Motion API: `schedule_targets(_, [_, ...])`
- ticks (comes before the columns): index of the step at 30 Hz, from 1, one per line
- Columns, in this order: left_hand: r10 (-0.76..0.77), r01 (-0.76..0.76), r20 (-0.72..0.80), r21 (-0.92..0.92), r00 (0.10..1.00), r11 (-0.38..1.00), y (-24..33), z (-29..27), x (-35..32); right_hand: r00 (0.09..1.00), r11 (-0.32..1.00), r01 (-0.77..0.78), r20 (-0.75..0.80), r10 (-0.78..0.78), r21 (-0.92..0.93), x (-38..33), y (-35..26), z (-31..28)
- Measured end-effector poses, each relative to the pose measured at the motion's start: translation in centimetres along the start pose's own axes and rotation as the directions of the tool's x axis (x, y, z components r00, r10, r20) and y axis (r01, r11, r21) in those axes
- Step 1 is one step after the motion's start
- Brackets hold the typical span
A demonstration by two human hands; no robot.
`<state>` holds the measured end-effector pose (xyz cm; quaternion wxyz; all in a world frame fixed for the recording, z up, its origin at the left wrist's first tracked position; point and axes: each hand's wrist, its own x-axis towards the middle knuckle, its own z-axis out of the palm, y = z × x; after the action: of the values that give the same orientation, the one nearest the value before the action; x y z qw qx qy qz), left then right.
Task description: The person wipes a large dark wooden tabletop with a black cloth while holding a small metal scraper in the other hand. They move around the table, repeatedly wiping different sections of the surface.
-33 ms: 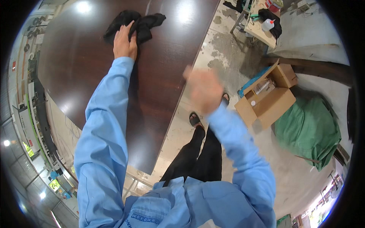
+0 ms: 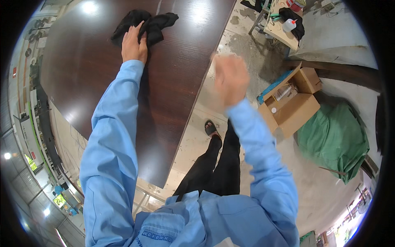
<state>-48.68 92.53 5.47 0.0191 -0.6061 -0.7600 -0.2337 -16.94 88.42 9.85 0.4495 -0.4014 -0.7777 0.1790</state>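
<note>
A crumpled black cloth lies on a large dark brown wooden tabletop, near its far end. My left hand is stretched out over the tabletop and presses down on the near part of the cloth, with the fingers laid over it. My right hand is raised in the air above the table's right edge. It is blurred, holds nothing, and its fingers look loosely apart. Both arms are in light blue sleeves.
An open cardboard box with a clear container inside stands on the concrete floor to the right. A green tarp bundle lies beside it. A small table with a white bottle stands at the far right. My sandalled foot stands by the tabletop's edge.
</note>
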Motion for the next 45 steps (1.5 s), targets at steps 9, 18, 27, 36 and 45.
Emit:
schedule_targets(9, [0.071,-0.071,-0.028,-0.011,0.997,0.997,-0.4,0.9,1.0,0.939,0.974,0.192,0.265,-0.217,0.118,-8.0,-1.4,0.5])
schedule_targets(18, [0.064,-0.065,-0.039,-0.022,0.997,0.998,-0.2,1.0,1.0,0.911,0.931,0.365,0.210,-0.355,-0.005,-5.9,-0.6,0.2])
schedule_targets(27, [0.034,-0.034,-0.047,-0.004,0.998,0.999,0.1,0.9,1.0,0.997,0.986,-0.076,-0.006,0.075,-0.149,-3.2,4.4,2.0])
schedule_targets(36, [0.059,-0.060,-0.042,-0.027,0.997,0.998,-0.6,1.1,1.1,0.951,0.958,0.168,0.217,-0.220,0.234,-13.3,-3.0,1.5])
schedule_targets(45, [0.065,-0.065,0.013,-0.020,0.998,0.998,-1.1,0.8,1.6,0.982,0.998,0.016,-0.189,-0.003,0.064,-6.0,5.8,5.7])
